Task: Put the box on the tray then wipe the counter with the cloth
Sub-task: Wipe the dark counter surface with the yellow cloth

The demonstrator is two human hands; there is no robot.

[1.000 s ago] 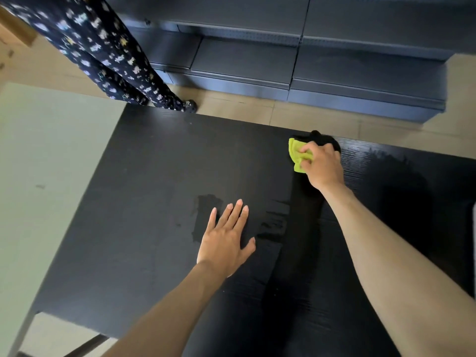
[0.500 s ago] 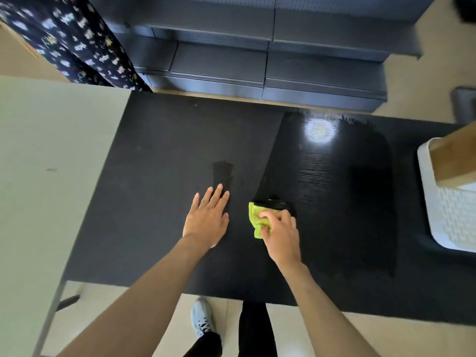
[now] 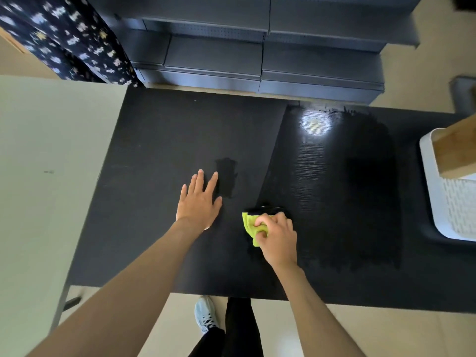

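Observation:
My right hand (image 3: 277, 238) is shut on a yellow-green cloth (image 3: 251, 225) and presses it on the black counter (image 3: 167, 140) near the front edge. A wet, shiny band (image 3: 322, 181) runs from the cloth to the counter's far edge and spreads to the right. My left hand (image 3: 198, 202) lies flat with fingers apart on the dry part, left of the cloth. At the right edge, a light wooden box (image 3: 457, 150) sits in a white tray (image 3: 435, 207), both cut off by the frame.
A pale table (image 3: 51, 176) adjoins the counter on the left. Grey shelving (image 3: 257, 52) stands behind the counter. Another person in dark patterned clothing (image 3: 64, 37) is at the far left corner. A small damp patch (image 3: 226, 176) lies by my left fingers. My legs and shoe (image 3: 206, 315) show below.
My right hand has pulled the cloth from the far edge back toward the front edge, leaving a wet streak. My left hand stays flat. The view shifted, bringing tray and box in.

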